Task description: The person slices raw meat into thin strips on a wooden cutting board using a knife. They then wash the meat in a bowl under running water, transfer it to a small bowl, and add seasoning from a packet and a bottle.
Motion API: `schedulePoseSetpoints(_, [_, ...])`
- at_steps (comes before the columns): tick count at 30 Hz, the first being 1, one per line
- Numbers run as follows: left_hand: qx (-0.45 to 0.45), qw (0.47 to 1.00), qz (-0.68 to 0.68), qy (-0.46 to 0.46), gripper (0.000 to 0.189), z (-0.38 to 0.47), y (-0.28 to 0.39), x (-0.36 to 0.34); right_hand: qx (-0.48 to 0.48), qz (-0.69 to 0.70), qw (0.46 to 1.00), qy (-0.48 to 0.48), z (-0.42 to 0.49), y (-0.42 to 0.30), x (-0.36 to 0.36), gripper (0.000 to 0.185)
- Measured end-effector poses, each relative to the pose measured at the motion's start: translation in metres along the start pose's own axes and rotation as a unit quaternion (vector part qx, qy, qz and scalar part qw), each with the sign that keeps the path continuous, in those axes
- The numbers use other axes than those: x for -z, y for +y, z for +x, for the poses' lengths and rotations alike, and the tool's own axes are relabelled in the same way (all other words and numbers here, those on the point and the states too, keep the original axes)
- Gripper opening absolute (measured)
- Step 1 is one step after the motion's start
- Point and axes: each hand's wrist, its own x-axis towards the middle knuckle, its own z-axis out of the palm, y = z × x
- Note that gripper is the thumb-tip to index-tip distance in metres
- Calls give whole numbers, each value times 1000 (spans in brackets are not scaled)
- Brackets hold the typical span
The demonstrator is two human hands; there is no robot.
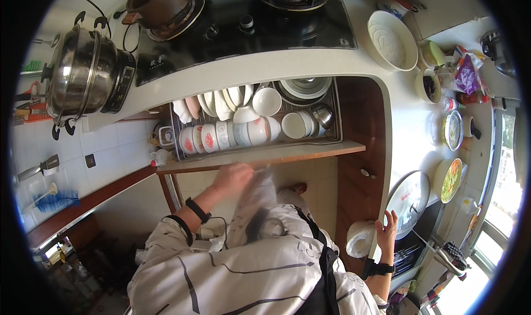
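Observation:
My left hand [234,177], blurred by motion, is in front of the wooden front edge of the dish shelf [265,159]. A thin, blurred thing shows at its fingertips, and I cannot tell whether the hand grips it. Below, against my clothing, is a blurred round, shiny thing [271,228] with a dark part beside it. On the right, my right hand [386,228] has its fingers apart and appears to hold nothing. It is at the counter edge, close to the rim of a glass lid [408,203].
A wire dish rack [249,147] holds bowls [209,137], plates and cups under the gas hob [244,29]. A brown pot [161,4] sits on one burner. At left stands a steel steamer [79,74]. Shredded vegetables fill a bowl [447,180]; a white basin [392,41] stands behind.

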Motion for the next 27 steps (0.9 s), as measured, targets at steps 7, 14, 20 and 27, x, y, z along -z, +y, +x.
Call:
schedulePoseSetpoints(7, [38, 982, 178, 57, 33, 133, -56, 18, -4, -1, 1000, -9, -13, 3, -18, 53])
schedulePoseSetpoints(14, [178, 945, 236, -143, 65, 189, -97, -16, -55, 75, 996, -11, -43, -20, -22, 54])
schedulePoseSetpoints(20, [42, 963, 251, -92, 61, 184, -109, -19, -145, 85, 986, -15, -70, -44, -25, 56])
schedulePoseSetpoints(27, [86, 948, 306, -17, 53, 148, -90, 5, -176, 156, 972, 25, -98, -33, -37, 60])
